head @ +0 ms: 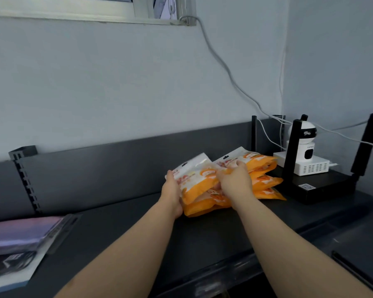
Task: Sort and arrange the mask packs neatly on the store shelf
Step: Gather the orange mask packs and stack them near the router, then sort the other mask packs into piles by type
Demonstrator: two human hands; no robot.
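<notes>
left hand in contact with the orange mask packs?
Touching. The head view shows the left hand gripping the left edge of the mask packs, with its thumb lying over the top pack.

Shop: slotted dark display shelf (pixel 138 233); stacked mask packs (pixel 265 182); security camera (pixel 308 145)

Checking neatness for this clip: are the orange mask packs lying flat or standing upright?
Lying flat: the mask packs are stacked face up on the shelf.

Both hands, left (pixel 173 191) and right (pixel 235 181), grip orange mask packs (pixel 199 186) on the dark shelf (pixel 138 229).
</notes>
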